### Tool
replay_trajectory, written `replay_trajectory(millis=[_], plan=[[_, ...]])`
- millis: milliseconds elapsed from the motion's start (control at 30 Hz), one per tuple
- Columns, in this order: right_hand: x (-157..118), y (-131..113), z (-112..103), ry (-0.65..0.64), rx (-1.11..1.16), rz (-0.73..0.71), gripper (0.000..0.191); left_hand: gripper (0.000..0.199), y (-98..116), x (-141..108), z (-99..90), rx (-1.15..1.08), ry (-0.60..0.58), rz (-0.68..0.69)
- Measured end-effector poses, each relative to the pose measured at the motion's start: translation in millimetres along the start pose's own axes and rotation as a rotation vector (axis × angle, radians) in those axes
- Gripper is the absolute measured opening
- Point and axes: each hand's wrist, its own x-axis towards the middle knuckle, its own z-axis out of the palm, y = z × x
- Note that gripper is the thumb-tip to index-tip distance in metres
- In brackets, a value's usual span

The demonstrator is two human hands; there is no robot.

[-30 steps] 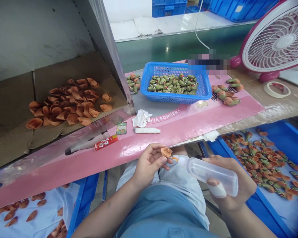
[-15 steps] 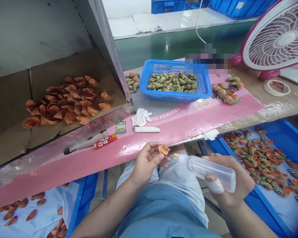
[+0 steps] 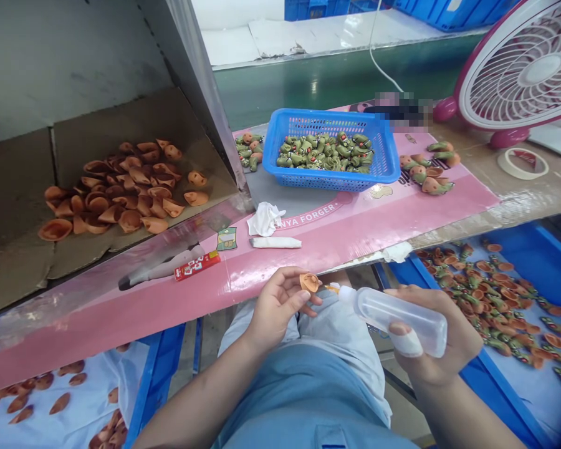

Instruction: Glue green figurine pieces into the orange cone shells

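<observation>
Between thumb and fingers, my left hand (image 3: 280, 305) pinches a small orange cup-shaped piece (image 3: 310, 283), its hollow side facing up. My right hand (image 3: 437, 337) is wrapped round a translucent squeeze bottle (image 3: 402, 318), which lies nearly level with its nozzle pointing left. The orange-tipped nozzle is close to the right side of the piece; whether they touch I cannot tell. The thumb of my right hand wears a white wrap. Above my hands, a blue basket (image 3: 331, 181) on the table holds many green figure parts (image 3: 327, 151).
Loose orange pieces (image 3: 116, 193) lie heaped in a cardboard-lined box at left. Blue trays flank my lap, holding orange pieces (image 3: 60, 403) and joined green-orange pieces (image 3: 500, 299). A crumpled tissue (image 3: 264, 219), tape roll (image 3: 523, 163) and pink-white fan (image 3: 518, 68) stand on the table.
The bottle and my right hand have shifted slightly right, so its nozzle has drawn back a little from the orange piece. My left hand keeps its pinch on the piece.
</observation>
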Motion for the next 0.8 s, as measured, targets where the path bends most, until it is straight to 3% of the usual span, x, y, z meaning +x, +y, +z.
replay_trajectory(millis=[800], plan=[[-0.9, -0.1, 3.3, 0.015, 0.020, 0.000, 0.032, 0.028, -2.9, -1.1, -1.0, 0.021, -0.035, -0.006]])
